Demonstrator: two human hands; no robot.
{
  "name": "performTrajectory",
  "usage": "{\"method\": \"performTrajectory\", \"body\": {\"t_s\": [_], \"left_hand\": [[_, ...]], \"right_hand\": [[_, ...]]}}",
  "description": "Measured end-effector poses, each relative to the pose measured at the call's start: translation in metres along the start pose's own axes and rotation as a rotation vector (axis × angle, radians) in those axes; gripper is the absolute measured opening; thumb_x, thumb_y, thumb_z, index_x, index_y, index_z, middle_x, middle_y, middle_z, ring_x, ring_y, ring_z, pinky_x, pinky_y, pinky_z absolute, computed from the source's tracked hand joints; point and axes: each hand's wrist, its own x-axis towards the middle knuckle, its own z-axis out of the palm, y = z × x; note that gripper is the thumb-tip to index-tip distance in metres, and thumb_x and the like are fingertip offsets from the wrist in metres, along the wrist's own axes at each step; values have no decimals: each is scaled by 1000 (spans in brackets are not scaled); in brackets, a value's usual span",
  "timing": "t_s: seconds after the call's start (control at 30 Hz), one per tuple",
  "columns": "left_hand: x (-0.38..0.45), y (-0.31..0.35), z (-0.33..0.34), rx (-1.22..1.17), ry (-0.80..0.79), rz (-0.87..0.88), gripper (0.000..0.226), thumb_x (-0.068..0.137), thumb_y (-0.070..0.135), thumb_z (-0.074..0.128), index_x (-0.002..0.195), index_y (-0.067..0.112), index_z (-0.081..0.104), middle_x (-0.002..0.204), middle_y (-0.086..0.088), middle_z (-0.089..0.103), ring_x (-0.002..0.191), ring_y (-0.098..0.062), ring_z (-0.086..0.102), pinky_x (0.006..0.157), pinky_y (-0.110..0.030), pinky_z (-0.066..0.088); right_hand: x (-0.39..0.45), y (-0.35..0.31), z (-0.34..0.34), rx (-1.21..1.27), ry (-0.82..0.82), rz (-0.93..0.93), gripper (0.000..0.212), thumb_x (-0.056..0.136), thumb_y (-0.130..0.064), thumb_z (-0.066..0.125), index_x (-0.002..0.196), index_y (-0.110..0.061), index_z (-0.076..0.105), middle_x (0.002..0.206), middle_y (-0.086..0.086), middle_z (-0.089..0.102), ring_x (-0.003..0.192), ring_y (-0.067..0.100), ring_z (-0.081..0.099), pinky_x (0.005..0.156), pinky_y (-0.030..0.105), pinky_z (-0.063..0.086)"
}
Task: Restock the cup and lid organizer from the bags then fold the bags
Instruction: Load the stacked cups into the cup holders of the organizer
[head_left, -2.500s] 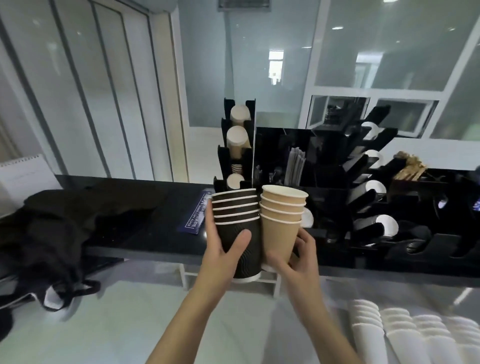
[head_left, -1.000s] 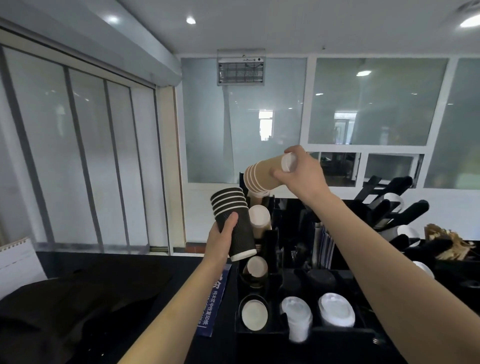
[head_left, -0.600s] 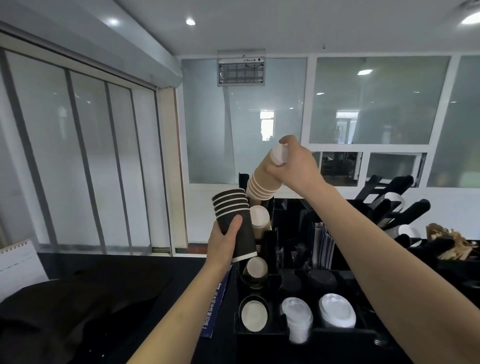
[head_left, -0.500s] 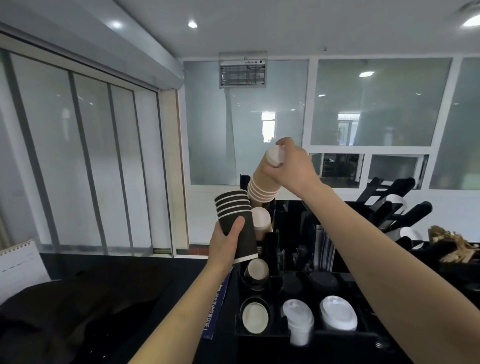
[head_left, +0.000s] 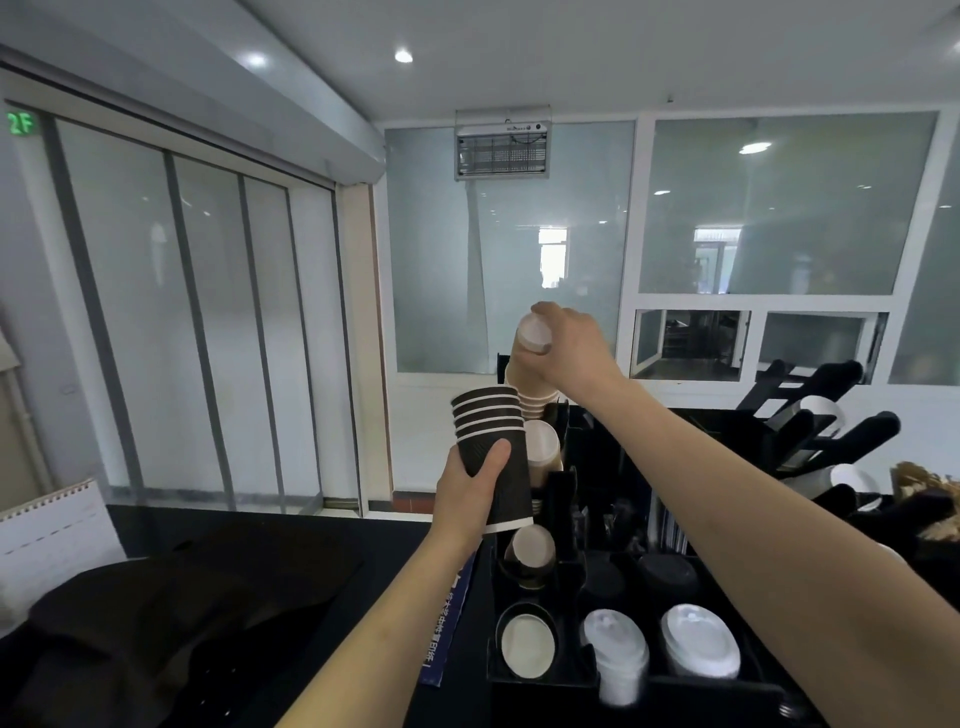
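My left hand (head_left: 470, 486) grips a stack of black ripple paper cups (head_left: 493, 457), mouths up, just left of the black cup and lid organizer (head_left: 566, 519). My right hand (head_left: 571, 345) holds an upside-down stack of tan paper cups (head_left: 527, 374) by its base, rims down at the top slot of the organizer's left cup column. Tan cup bottoms (head_left: 540, 444) show in the slots below. White lids (head_left: 698, 642) fill the front compartments. A black bag (head_left: 171, 623) lies crumpled on the counter at left.
The black counter (head_left: 291, 530) runs along a glass partition. A white spiral notepad (head_left: 47, 530) stands at far left. A blue printed card (head_left: 447, 629) lies beside the organizer. Angled black lid racks (head_left: 810, 410) and brown stirrers (head_left: 930, 483) sit at right.
My right hand has turned the tan stack from sideways to rims down and lowered it into the top of the left column. The left hand with the black cups has stayed almost still.
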Motion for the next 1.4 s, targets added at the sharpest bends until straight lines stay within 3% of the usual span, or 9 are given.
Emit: {"method": "performTrajectory", "body": {"t_s": [0.2, 0.37, 0.57, 0.7, 0.87, 1.07, 1.23, 1.4], "left_hand": [[3, -3, -2, 22, -12, 13, 62, 90, 60, 67, 139, 26, 53, 122, 6, 67, 110, -11, 65, 86, -26, 53], [4, -3, -2, -6, -3, 21, 85, 68, 77, 66, 137, 28, 56, 121, 8, 70, 110, -10, 67, 88, -27, 55], [7, -6, -3, -34, -24, 1, 64, 86, 62, 68, 137, 26, 56, 122, 5, 69, 112, -14, 66, 92, -33, 56], [5, -4, -3, -37, -20, 6, 82, 70, 74, 67, 136, 28, 56, 122, 6, 70, 112, -14, 67, 95, -37, 57], [5, -2, -2, -55, -20, -16, 56, 90, 57, 68, 136, 26, 56, 123, 3, 69, 111, -14, 67, 86, -29, 55], [4, -1, -3, -40, -14, -42, 44, 94, 49, 64, 132, 29, 55, 121, 6, 67, 110, -13, 65, 88, -31, 55], [6, -2, -5, 3, -35, -28, 57, 90, 59, 66, 136, 28, 54, 123, 6, 67, 113, -14, 65, 97, -38, 55], [4, 2, -4, 25, -23, -30, 83, 69, 75, 65, 137, 28, 54, 123, 6, 67, 113, -13, 65, 99, -39, 55]], "right_hand": [[-3, 9, 16, 9, -33, 35, 71, 87, -43, 78, 147, -21, 48, 134, 9, 63, 115, 33, 58, 95, 48, 52], [2, 14, 20, 2, -31, 19, 74, 85, -42, 82, 148, -22, 48, 142, 6, 59, 120, 33, 56, 100, 49, 51], [-4, 26, 34, 39, -91, 3, 76, 86, -43, 80, 151, -22, 46, 147, 6, 56, 118, 32, 57, 103, 48, 48], [-11, 27, 37, 115, -86, 13, 69, 93, -56, 66, 150, -24, 43, 138, 6, 60, 111, 29, 63, 100, 48, 52], [-17, 36, 36, 128, -80, -23, 60, 100, -50, 61, 150, -24, 40, 136, 9, 60, 109, 27, 61, 99, 49, 53], [-19, 40, 40, 115, -65, -73, 59, 100, -51, 61, 149, -25, 41, 137, 6, 61, 108, 26, 62, 95, 50, 54], [-16, 42, 43, 86, -86, -96, 62, 99, -56, 58, 152, -29, 39, 142, 3, 58, 107, 23, 63, 95, 49, 54], [-11, 47, 43, 56, -111, -127, 66, 101, -53, 58, 158, -28, 37, 146, 6, 56, 116, 26, 61, 99, 49, 52]]}}
